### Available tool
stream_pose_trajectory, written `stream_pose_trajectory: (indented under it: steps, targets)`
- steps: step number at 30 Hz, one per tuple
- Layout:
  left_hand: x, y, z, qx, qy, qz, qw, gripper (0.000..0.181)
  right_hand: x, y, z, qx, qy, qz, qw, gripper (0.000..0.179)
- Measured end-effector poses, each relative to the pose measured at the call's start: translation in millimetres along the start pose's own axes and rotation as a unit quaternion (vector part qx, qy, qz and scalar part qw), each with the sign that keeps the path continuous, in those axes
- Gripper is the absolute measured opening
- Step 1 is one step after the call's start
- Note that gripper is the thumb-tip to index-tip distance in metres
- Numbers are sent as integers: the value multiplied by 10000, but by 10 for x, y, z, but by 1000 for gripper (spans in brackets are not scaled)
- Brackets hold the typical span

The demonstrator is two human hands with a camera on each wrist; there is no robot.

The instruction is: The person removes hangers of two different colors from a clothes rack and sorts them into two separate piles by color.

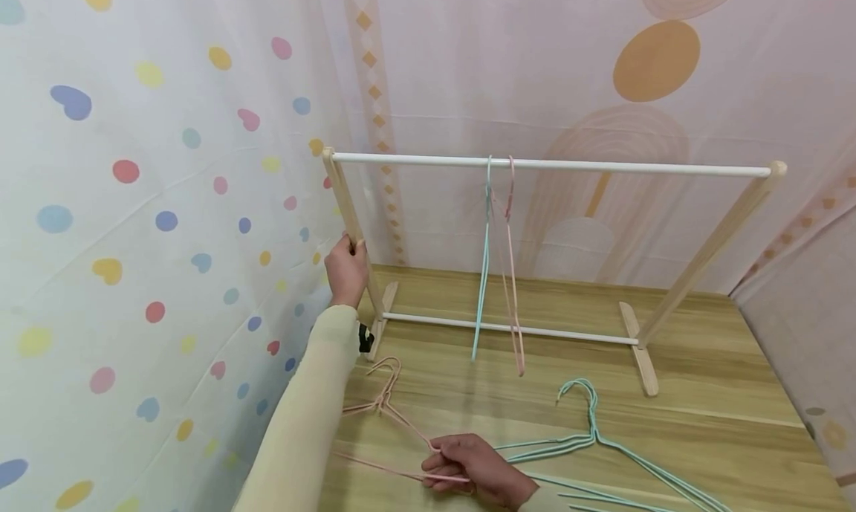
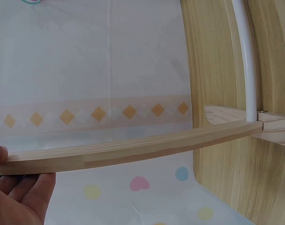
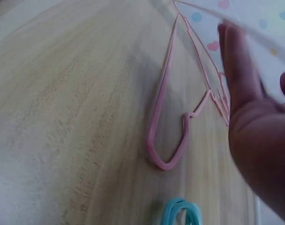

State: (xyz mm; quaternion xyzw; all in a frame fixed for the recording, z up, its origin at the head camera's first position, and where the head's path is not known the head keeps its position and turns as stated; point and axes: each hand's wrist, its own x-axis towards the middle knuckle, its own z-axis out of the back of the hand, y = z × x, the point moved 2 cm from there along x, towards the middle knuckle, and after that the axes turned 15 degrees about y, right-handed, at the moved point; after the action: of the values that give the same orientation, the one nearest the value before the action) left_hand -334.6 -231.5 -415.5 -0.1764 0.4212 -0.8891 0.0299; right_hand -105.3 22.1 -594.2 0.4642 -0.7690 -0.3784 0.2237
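Note:
My left hand (image 1: 348,270) grips the left wooden post (image 1: 344,200) of a small clothes rack, thumb on one side and fingers on the other in the left wrist view. Low in the head view, my right hand (image 1: 481,471) pinches the corner of a pink clothes hanger (image 1: 456,479). Pink hanger hooks (image 1: 391,365) lie to its left on the table. On the rack's white top rail (image 1: 635,168), a mint hanger (image 1: 483,267) and a pink hanger (image 1: 512,267) hang side by side near the middle.
Several mint hangers (image 1: 594,432) lie stacked on the wooden table (image 1: 735,408) to the right of my right hand. The rack's lower rail (image 1: 575,335) and right foot (image 1: 640,352) stand behind them. Patterned curtains (image 1: 200,163) close off the left and back.

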Motion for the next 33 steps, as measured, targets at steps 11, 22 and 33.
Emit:
stream_pose_trajectory:
  steps: [11,22,33]
  targets:
    - [-9,-23,21,-8,-13,13,10000,26,40,46,-16,-1831,-1354,-170,9736,43]
    - [-21,-28,35,48,-31,0,10000,27,10,121,-5,-2640,-1721,-94,9490,38]
    - [-12,-19,35,29,-55,-51,10000,25,-52,241,-26,-2538,-1813,68,9501,42]
